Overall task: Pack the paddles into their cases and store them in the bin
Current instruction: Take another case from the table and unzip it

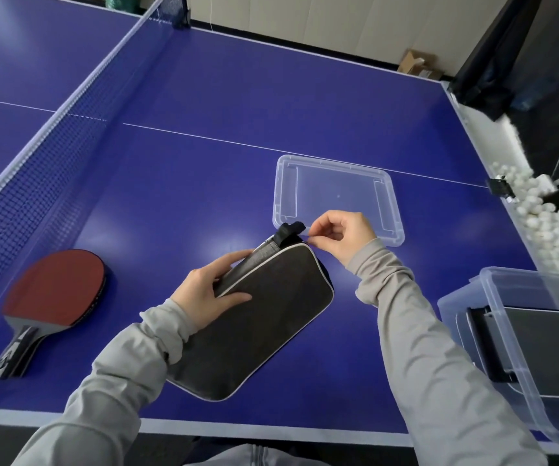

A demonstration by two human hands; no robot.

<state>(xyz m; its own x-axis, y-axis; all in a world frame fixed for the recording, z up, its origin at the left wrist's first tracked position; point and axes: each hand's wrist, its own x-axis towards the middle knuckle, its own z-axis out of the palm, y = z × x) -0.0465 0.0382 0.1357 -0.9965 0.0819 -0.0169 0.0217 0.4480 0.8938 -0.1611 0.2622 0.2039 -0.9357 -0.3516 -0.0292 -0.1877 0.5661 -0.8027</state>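
Case: dark paddle case (264,317) lies flat at the table's (204,95) centre, near the front edge.
Left hand: left hand (209,290) grips the case's upper-left edge.
Right hand: right hand (342,235) pinches the zipper pull at the case's 12 o'clock corner.
Paddle: red paddle (52,294) at 9 o'clock.
Bin: clear bin (523,348) at 3 o'clock holds another case.
Lid: clear lid (335,196) at 12 o'clock.

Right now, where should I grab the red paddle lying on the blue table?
Grab the red-faced paddle by its grey-and-black handle, coming from the near table edge. It lies flat with the handle pointing toward you and nothing touching it; the handle is narrow enough for fingers to wrap.
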